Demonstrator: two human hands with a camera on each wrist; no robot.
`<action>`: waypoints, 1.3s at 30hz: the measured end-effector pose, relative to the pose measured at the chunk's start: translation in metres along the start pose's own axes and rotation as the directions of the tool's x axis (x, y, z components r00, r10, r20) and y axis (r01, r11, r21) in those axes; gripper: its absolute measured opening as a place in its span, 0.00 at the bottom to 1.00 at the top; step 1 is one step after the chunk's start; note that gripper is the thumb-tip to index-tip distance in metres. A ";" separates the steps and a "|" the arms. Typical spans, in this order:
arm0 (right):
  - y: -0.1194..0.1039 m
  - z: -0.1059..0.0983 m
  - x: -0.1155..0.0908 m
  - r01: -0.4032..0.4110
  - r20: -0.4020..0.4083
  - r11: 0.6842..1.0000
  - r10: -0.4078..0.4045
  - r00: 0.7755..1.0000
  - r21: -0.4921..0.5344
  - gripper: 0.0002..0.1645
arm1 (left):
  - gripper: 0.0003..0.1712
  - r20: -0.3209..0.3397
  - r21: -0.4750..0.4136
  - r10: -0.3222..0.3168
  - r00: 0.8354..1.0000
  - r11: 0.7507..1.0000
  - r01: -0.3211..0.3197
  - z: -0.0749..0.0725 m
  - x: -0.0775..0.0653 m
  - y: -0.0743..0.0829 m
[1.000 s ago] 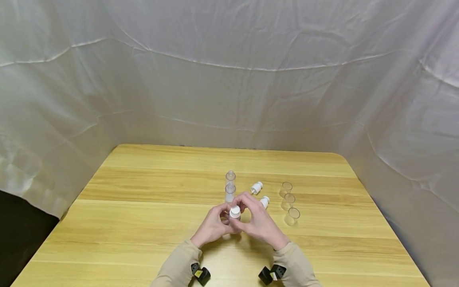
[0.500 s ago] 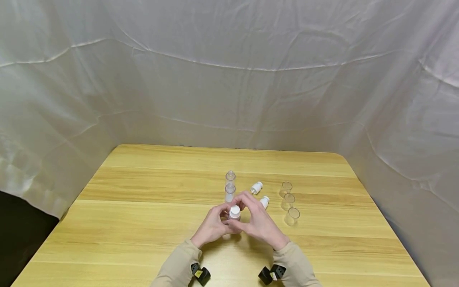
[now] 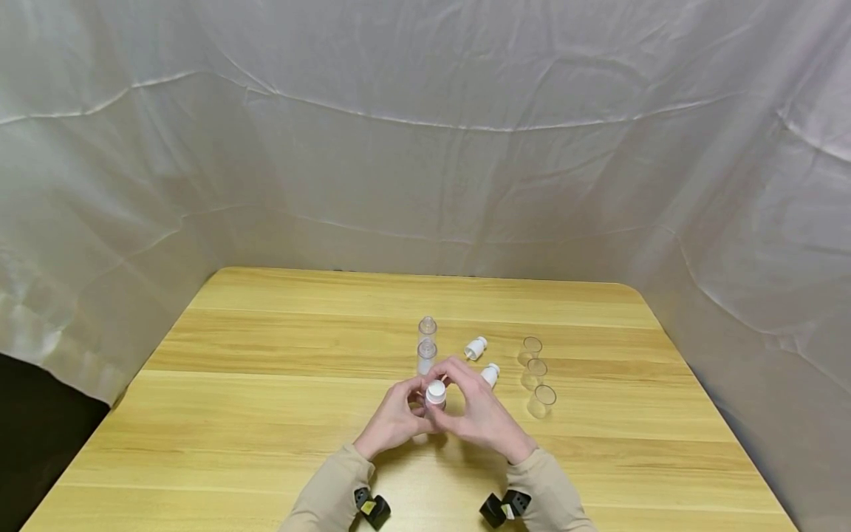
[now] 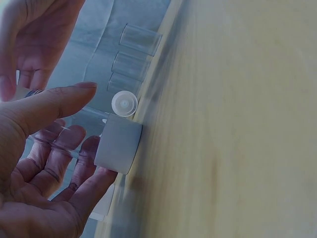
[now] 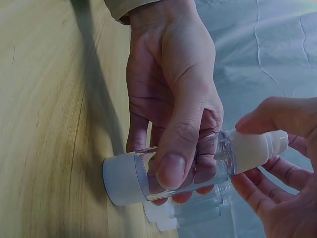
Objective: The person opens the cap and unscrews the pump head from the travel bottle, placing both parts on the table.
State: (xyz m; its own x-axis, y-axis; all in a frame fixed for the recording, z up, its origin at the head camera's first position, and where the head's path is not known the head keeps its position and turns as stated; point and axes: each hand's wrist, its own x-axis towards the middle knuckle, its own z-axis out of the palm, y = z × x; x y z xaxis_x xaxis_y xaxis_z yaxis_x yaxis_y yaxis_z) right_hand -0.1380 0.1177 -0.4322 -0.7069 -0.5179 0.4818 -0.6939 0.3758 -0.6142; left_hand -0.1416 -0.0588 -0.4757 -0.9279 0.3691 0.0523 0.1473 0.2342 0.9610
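Upright between both hands is a clear pump bottle with a white base [image 4: 119, 144] and a white pump head [image 5: 250, 148] on top. My left hand [image 3: 394, 423] grips the clear body, its thumb on one side and its fingers wrapped round the other. Thumb and forefinger of my right hand [image 3: 482, 414] pinch the pump head at the collar. Fingers hide part of the body in the head view. Directly behind stand two similar clear bottles without pump heads, a nearer bottle [image 3: 427, 360] and a farther bottle [image 3: 428, 331].
Right of the bottles lie two loose white pump heads, one farther pump head [image 3: 476, 348] and one nearer pump head [image 3: 490, 373] partly behind my right hand. Three clear caps, the nearest cap [image 3: 541, 403] included, stand in a row further right. Pale fabric [image 3: 425, 185] encloses the wooden table [image 3: 266, 414].
My right thumb and forefinger have shifted slightly round the pump head, sliding back and then regaining their pinch. The left hand and the bottle stay in place.
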 end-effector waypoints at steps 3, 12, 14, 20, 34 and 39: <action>0.000 0.000 0.000 -0.009 -0.008 1.000 0.009 1.000 0.001 0.23 | 0.20 -0.002 0.011 0.011 1.000 1.000 -0.011 0.000 -0.001 0.000; -0.001 0.001 0.000 -0.045 -0.050 0.998 0.044 0.998 -0.034 0.24 | 0.21 -0.007 -0.005 -0.023 1.000 1.000 0.023 -0.001 -0.001 0.003; -0.001 0.001 0.000 -0.049 -0.047 0.998 0.048 0.998 -0.034 0.23 | 0.21 -0.007 -0.011 -0.024 1.000 1.000 0.024 0.000 -0.001 0.002; -0.002 0.000 0.000 -0.043 -0.002 0.999 0.043 0.999 0.002 0.19 | 0.22 -0.002 0.000 -0.019 1.000 1.000 0.019 0.000 0.000 0.001; -0.002 0.001 0.000 -0.056 -0.033 0.998 0.055 0.998 -0.027 0.23 | 0.21 -0.004 0.009 -0.026 1.000 1.000 0.026 0.000 0.001 0.000; -0.002 0.000 0.000 -0.052 -0.004 0.999 0.052 0.999 -0.009 0.20 | 0.22 -0.005 0.005 -0.022 1.000 1.000 0.022 0.000 0.001 0.000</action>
State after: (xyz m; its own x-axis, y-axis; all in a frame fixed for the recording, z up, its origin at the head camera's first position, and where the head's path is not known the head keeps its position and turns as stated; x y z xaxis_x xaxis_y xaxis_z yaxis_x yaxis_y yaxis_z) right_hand -0.1365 0.1166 -0.4314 -0.7426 -0.4947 0.4514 -0.6573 0.4095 -0.6327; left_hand -0.1425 -0.0587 -0.4757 -0.9324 0.3599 0.0325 0.1287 0.2466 0.9605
